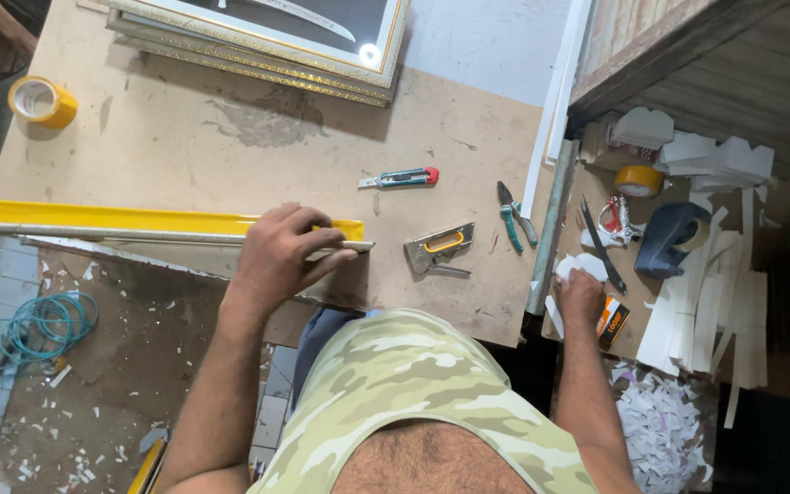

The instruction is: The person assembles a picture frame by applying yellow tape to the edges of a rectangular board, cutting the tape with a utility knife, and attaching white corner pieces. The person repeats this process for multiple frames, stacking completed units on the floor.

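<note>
Left hand [281, 254]: fingers curled and pressed down over the right end of the strip, clamping it to the board.
Strip [139, 236]: long, thin and pale, lying flat along the board's front edge; it runs out from under the left hand's grip and off to the left.
Yellow bar [121, 218]: long, touching the strip's far side, its right end just past the knuckles.
Right hand [581, 295]: fingers bent down on white scraps [578, 267] at the side shelf; I cannot tell whether it pinches one.
Small box [611, 322]: orange and black, just right of the right hand.
Stapler [438, 248]: grey with a yellow grip, between the two hands, just right of the strip's tip.
Cutter [401, 177]: teal and red, beyond the stapler.
Pliers [514, 216]: green handles, near the cutter.
Tape dispenser [672, 240]: dark blue, beyond the right hand.
Tape rolls: one yellow [42, 101] at the far left corner, one [638, 180] on the shelf.
Frame [267, 37]: gilt, at the far edge.
Board [230, 137]: brown, scuffed and stained.
Floor [66, 402]: tiled, littered with white chips, a teal coil [48, 325] left of the forearm.
</note>
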